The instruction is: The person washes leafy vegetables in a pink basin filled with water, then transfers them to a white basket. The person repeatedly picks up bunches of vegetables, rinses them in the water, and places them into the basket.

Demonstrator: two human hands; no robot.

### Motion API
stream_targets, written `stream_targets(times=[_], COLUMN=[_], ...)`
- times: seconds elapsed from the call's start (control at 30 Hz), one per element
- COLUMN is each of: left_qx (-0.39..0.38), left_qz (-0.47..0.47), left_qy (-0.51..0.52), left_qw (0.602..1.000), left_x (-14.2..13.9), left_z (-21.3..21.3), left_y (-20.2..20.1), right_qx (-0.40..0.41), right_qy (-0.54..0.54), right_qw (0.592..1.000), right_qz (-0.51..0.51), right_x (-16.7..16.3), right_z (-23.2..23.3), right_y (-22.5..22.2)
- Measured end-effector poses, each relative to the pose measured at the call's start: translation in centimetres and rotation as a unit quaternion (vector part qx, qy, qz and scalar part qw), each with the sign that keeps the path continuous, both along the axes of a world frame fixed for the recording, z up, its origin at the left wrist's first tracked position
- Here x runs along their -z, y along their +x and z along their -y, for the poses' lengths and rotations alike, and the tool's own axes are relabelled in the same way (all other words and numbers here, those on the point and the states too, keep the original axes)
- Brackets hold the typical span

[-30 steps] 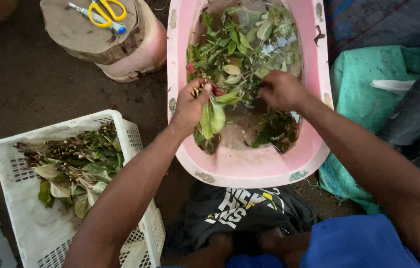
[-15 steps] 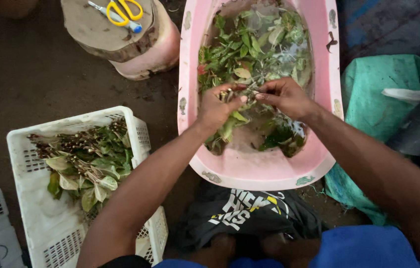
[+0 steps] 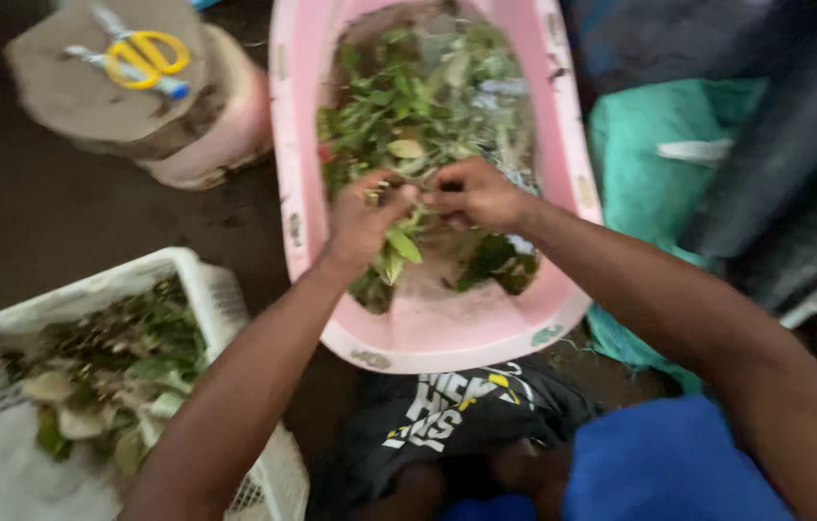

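A long pink plastic tub (image 3: 428,333) stands in front of me, filled with green leafy sprigs (image 3: 423,106) in water. My left hand (image 3: 360,222) and my right hand (image 3: 471,193) meet above the tub's middle. Both pinch the same leafy sprig (image 3: 399,246), whose green leaves hang down below my left hand. The stem between my fingertips is mostly hidden.
A white slatted crate (image 3: 3,453) with picked leaves and twigs sits at the lower left. A round pink-sided stool (image 3: 206,135) at the upper left carries yellow-handled scissors (image 3: 143,58). Teal cloth (image 3: 640,154) and dark sheeting (image 3: 794,145) lie to the right. The floor is dark.
My two hands have come together over the tub and now both hold the one sprig. The view has shifted, so the tub and crate sit further right.
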State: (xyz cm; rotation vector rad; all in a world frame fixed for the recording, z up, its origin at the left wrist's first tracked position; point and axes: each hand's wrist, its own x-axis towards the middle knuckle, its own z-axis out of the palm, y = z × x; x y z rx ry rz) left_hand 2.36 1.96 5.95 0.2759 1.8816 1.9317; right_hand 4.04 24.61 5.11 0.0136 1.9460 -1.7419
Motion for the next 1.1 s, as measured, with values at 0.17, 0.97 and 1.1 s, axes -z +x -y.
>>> stream_targets(times=[0.17, 0.97, 1.1], left_qx=[-0.059, -0.02, -0.066], left_qz=[0.0, 0.059, 0.068], left_qy=[0.06, 0.055, 0.098], left_qw=[0.996, 0.997, 0.991], left_x=[1.0, 4.6, 4.2], left_z=[-0.2, -3.4, -3.3], left_y=[-0.8, -6.6, -6.9], right_qx=[0.002, 0.065, 0.026], right_qy=[0.081, 0.5, 0.319], right_qw=[0.996, 0.859, 0.947], right_qz=[-0.041, -0.091, -0.028], right_x=[0.0, -0.8, 0.3], right_z=[-1.1, -3.7, -3.5], right_y=[-1.1, -6.1, -6.7])
